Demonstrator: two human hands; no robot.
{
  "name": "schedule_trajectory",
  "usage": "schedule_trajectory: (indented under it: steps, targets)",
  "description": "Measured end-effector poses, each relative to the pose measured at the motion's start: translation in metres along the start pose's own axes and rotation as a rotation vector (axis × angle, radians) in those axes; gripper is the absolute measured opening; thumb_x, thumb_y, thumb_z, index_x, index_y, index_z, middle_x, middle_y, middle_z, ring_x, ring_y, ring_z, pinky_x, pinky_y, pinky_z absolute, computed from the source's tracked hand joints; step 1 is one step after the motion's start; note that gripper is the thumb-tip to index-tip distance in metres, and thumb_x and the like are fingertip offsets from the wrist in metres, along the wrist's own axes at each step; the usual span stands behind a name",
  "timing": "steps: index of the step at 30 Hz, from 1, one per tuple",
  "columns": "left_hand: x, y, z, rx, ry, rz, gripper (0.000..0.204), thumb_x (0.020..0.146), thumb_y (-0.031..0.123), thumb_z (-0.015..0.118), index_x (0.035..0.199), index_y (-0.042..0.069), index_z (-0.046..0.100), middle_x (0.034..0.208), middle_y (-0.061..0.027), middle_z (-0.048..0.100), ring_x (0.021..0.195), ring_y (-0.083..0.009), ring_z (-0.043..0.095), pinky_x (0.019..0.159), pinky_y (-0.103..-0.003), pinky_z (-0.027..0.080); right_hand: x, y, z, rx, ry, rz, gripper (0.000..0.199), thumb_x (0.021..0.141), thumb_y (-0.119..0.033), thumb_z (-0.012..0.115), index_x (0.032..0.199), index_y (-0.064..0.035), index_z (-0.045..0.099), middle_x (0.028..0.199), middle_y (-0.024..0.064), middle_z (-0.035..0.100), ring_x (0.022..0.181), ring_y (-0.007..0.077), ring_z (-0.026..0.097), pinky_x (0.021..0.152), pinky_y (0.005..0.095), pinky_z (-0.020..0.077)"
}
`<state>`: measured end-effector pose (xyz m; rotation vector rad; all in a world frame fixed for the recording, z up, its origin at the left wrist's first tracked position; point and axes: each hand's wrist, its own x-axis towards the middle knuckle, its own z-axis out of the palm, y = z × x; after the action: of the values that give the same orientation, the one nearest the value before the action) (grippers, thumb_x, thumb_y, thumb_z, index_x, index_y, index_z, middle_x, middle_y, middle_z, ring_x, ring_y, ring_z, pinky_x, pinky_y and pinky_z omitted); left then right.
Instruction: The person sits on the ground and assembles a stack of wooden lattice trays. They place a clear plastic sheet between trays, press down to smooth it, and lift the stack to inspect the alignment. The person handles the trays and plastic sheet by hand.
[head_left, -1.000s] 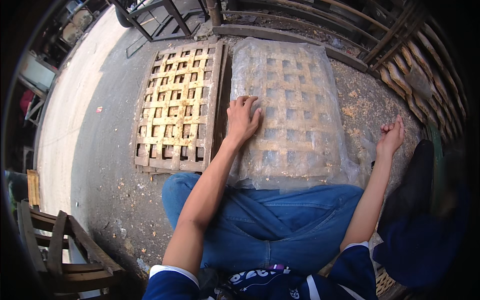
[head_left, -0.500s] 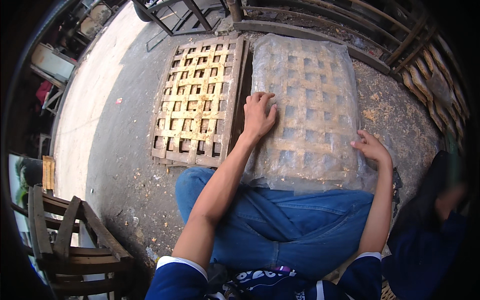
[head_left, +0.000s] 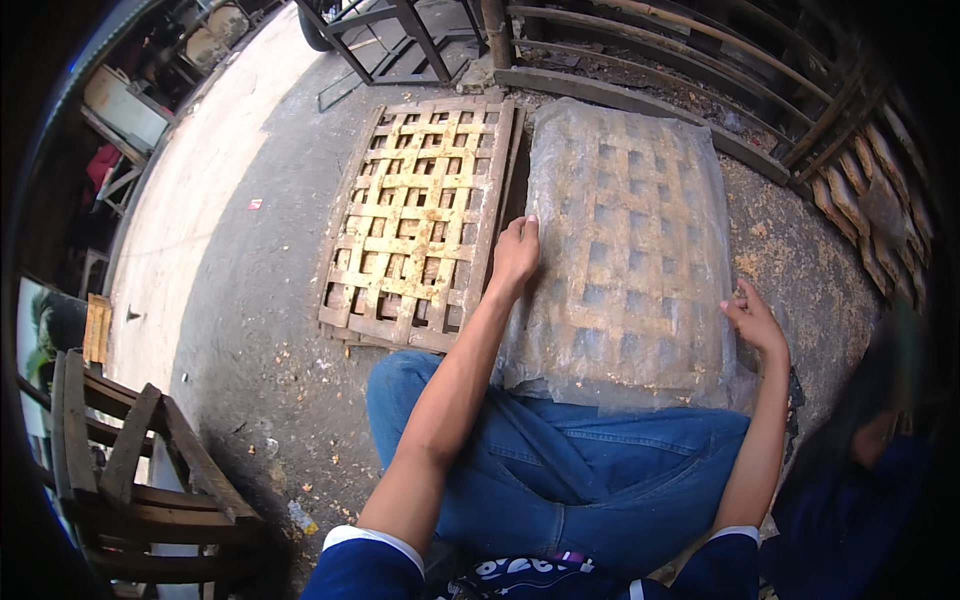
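Note:
In front of my crossed legs lies a rectangular block covered by a cloudy clear plastic sheet, with a lattice pattern and pale crumbs showing through. My left hand is at its left edge, fingers curled together on the plastic there. At the right edge is my right hand, thumb and forefinger apart beside the plastic and the other fingers bent. Left of the block lies a stack of wooden lattice frames with yellowish, stained slats. What is under the plastic shows only dimly.
A wooden rack stands at the lower left. Behind the block runs a slatted wooden fence; wavy pale slabs lean at the right. A dark metal frame stands at the back. Another person sits close at my right. Crumbs litter the floor.
My left hand has slid off the top of the plastic to its left edge, and its fingers have curled in. The right hand stays by the right edge. The view has shifted slightly.

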<state>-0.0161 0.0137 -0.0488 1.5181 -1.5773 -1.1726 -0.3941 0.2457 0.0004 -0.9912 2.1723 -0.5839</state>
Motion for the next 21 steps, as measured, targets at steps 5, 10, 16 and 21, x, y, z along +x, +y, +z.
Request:
schedule_trajectory:
  steps: [5,10,16,21]
  targets:
    - [0.01,-0.008,0.006,-0.142,-0.013,-0.162,0.074,0.105,0.054,0.032,0.145,-0.006,0.044,0.149,-0.0291,0.045,0.142,-0.039,0.04,0.117,-0.043,0.029,-0.01,0.004,0.0,0.031,0.002,0.014,0.079,0.091,-0.031,0.069,0.156,-0.0041,0.031,0.124,0.0192,0.064,0.115,0.0289,0.062,0.1,0.0377,0.046]
    - [0.006,0.0,-0.01,-0.087,-0.111,-0.081,0.071,0.106,0.054,0.031,0.141,-0.005,0.049,0.144,-0.0262,0.052,0.138,-0.0366,0.046,0.115,-0.04,0.033,-0.006,0.006,0.003,0.005,0.021,-0.004,0.079,0.091,-0.03,0.068,0.155,-0.0027,0.031,0.119,0.0184,0.065,0.111,0.0266,0.063,0.098,0.0363,0.0467]
    - [-0.005,0.018,0.003,0.061,-0.117,0.1,0.06,0.099,0.042,0.055,0.139,-0.002,0.051,0.136,-0.0272,0.058,0.127,-0.0376,0.057,0.107,-0.04,0.043,-0.005,0.004,0.004,-0.01,-0.024,-0.002,0.075,0.09,-0.025,0.07,0.152,0.0001,0.036,0.11,0.0164,0.068,0.106,0.026,0.065,0.095,0.0355,0.0481]
    - [0.0,0.006,-0.003,0.082,0.017,0.104,0.059,0.09,0.019,0.068,0.14,-0.005,0.048,0.131,-0.0272,0.061,0.122,-0.0365,0.06,0.104,-0.04,0.046,-0.007,-0.016,0.007,-0.055,0.001,-0.028,0.075,0.084,-0.013,0.075,0.149,0.0012,0.04,0.095,0.0117,0.07,0.092,0.022,0.067,0.086,0.0349,0.0505]
